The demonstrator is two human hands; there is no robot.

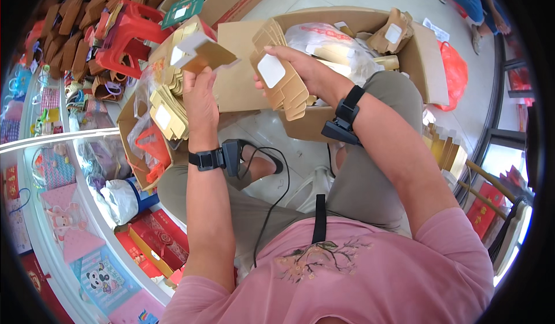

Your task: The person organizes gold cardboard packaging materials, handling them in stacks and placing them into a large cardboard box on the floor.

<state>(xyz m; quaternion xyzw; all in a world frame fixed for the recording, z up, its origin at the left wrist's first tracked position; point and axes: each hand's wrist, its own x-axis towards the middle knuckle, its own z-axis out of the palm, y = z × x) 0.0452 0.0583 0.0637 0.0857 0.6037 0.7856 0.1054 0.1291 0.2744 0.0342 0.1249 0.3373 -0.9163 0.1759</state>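
Between my left hand's (pixel 201 92) thumb and fingers is a small gold-and-white carton (pixel 206 55), raised over the left box and partly blurred. My right hand (pixel 303 66) grips a fanned stack of flat tan cartons (pixel 282 85); the uppermost has a white rounded patch. More flattened cartons (pixel 169 113) lie in bundles in the left cardboard box (pixel 134 150), just beside my left wrist. Beyond my right hand, a large cardboard box (pixel 422 55) contains a clear plastic bag (pixel 329 42) and gold cartons. One of its flaps (pixel 236 64) spreads between my hands.
A red plastic stool (pixel 134 38) stands at upper left, near stacked brown baskets (pixel 82 12). Glass shelving (pixel 78 220) with gift bags runs along the left. A red plastic bag (pixel 453 74) hangs at the large box's right. Another person's legs (pixel 468 3) show at upper right.
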